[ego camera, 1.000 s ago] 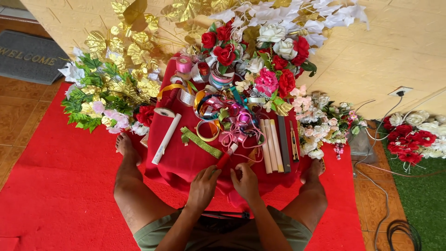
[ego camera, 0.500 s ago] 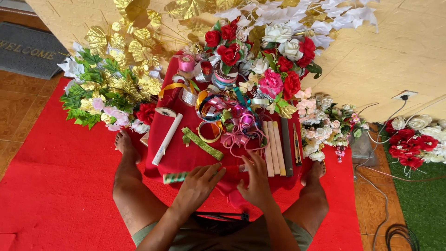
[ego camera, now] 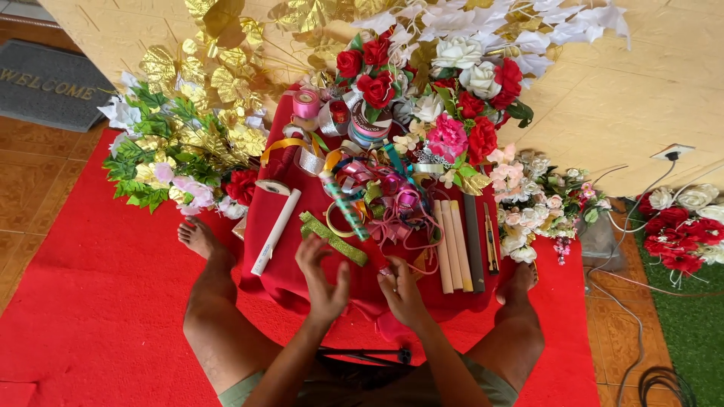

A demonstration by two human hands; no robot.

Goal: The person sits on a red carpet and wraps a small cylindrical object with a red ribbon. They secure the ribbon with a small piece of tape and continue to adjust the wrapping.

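Observation:
I sit on the floor with my legs around a low table draped in red cloth (ego camera: 265, 226). My left hand (ego camera: 322, 277) hovers over the cloth's near edge with its fingers spread and nothing in it, just below a green glitter ribbon strip (ego camera: 332, 238). My right hand (ego camera: 401, 292) rests beside it, its fingertips at the trailing pink ends of a tangled ribbon pile (ego camera: 392, 197). Whether it pinches a ribbon end is unclear. A white paper roll (ego camera: 275, 231) lies left of my left hand, and a green striped tube (ego camera: 345, 208) lies just beyond the strip.
Beige rolls (ego camera: 451, 243) and a dark roll (ego camera: 473, 241) lie right of the ribbons. Red and white artificial flowers (ego camera: 377, 84) and gold leaves (ego camera: 220, 69) crowd the table's far side. A red carpet (ego camera: 90, 301), a doormat (ego camera: 45, 83), a wall socket (ego camera: 671, 151) and floor cables (ego camera: 658, 384) surround it.
My left hand has lifted off the cloth's front edge and spread its fingers. The right hand has shifted slightly up toward the pink ribbon ends.

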